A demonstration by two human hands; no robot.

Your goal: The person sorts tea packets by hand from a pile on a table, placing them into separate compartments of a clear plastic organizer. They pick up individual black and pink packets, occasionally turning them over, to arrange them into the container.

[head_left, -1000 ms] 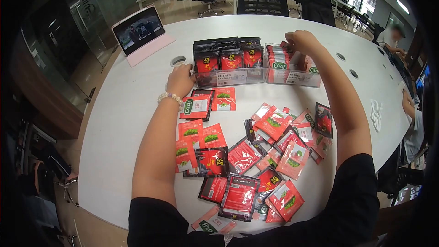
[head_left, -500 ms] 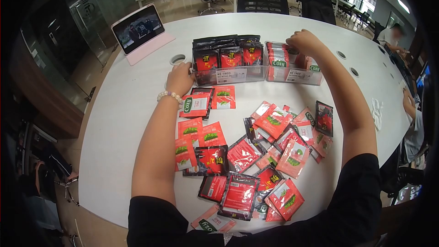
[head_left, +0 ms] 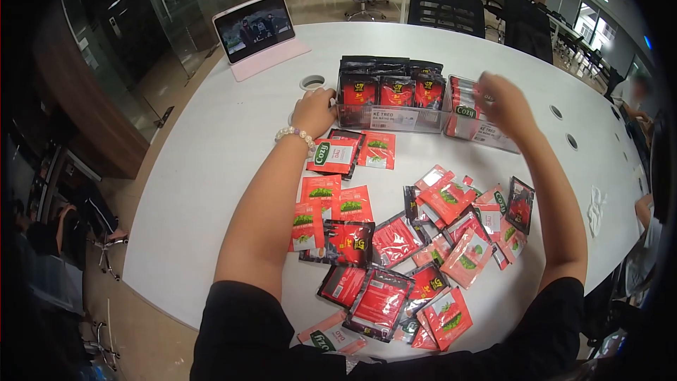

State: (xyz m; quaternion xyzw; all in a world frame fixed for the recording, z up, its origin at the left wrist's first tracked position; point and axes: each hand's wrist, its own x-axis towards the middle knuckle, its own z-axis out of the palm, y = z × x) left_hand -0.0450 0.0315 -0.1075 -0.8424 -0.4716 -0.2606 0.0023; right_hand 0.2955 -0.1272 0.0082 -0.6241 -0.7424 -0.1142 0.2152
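The left hand [head_left: 315, 111], wearing a pale beaded bracelet [head_left: 295, 136] at the wrist, is at the left end of a clear rectangular plastic bin [head_left: 428, 120] with a white printed label. Its fingers are bent and in contact with the bin's end; whether they grip the wall or merely rest against it cannot be told. Upright black-and-red foil G7 packets [head_left: 396, 92] fill this bin in rows.

The right hand [head_left: 499, 102] is over a second clear plastic bin [head_left: 462, 127], which stands just beside the first, to its right, and is set at a slight angle. The fingers are blurred and point down toward the interior (the back of the hand hides part of the bin). How far the hand is open, and whether it has hold of anything, cannot be determined. Red Cozy sachets with green logos [head_left: 464, 99] stand in the left part of this bin.

On the white table [head_left: 190, 190], near the left hand, a flat red-and-white Cozy sachet [head_left: 333, 155] overlaps a black-edged foil packet [head_left: 360, 142]; a red sachet with a green leaf print [head_left: 379, 149] lies beside them. Between the forearms, a loose heap of mixed red and black packets [head_left: 449, 199] lies overlapping at various angles. A tablet in a pink folding cover [head_left: 255, 30] stands well apart, at the far left.
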